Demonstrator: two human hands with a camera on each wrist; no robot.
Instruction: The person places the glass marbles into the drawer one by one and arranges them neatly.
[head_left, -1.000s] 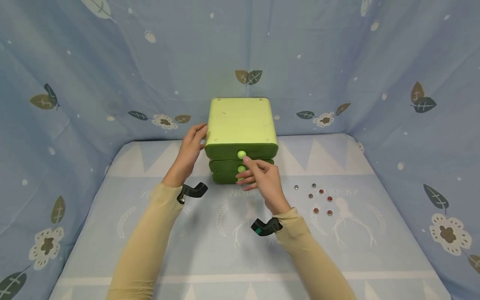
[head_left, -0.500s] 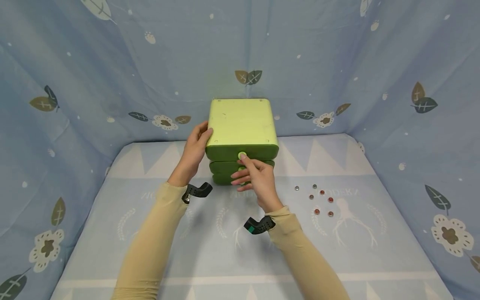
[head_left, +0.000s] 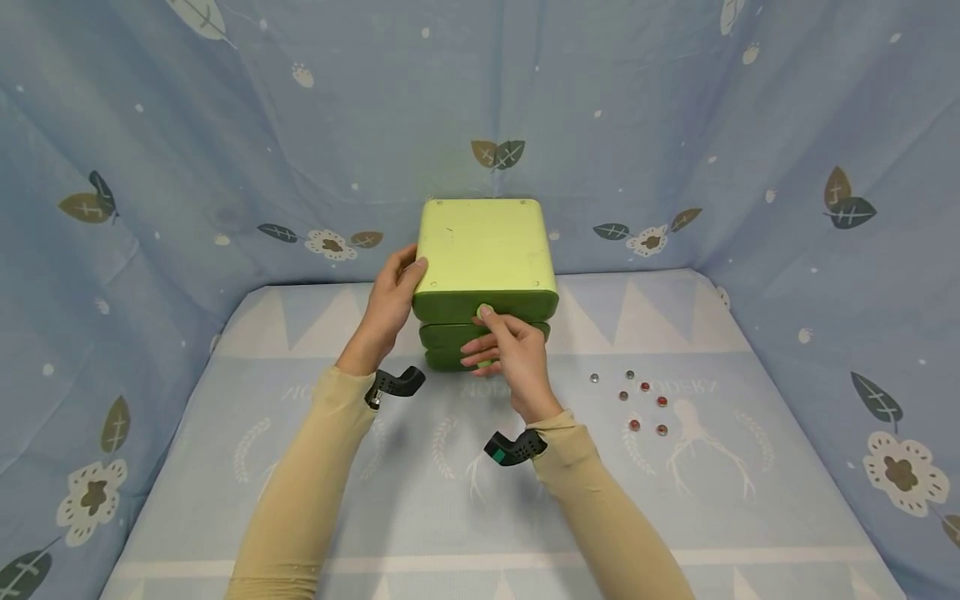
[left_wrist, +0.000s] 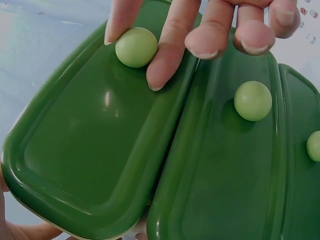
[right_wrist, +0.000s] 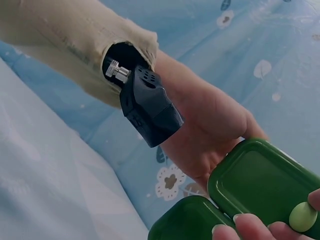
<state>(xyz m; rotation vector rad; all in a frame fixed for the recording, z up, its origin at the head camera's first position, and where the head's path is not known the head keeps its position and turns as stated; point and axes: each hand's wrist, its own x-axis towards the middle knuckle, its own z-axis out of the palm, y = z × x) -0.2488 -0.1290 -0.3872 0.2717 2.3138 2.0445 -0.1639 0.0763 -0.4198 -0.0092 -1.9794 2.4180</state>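
Note:
A small drawer cabinet [head_left: 483, 246] with a light green top and dark green drawer fronts stands at the back of the table. My left hand [head_left: 386, 308] holds its left side, the thumb over the top edge and the fingers along the side. At the cabinet's front, my right hand [head_left: 521, 358] pinches the round light green knob [left_wrist: 136, 47] of the top drawer [left_wrist: 95, 145] between thumb and index finger. The other right fingers hang in front of the middle drawer [left_wrist: 215, 170], near its knob [left_wrist: 252, 101]. All the drawers look pushed in.
To the right of the cabinet, several small round red and grey pieces [head_left: 634, 425] lie scattered on the patterned tablecloth [head_left: 442, 525]. A blue curtain [head_left: 360, 108] with leaf and flower prints hangs close behind the cabinet and along both sides.
My right hand has moved slightly left, and its thumb and index finger have come onto the top knob. My left thumb has moved onto the cabinet's top edge.

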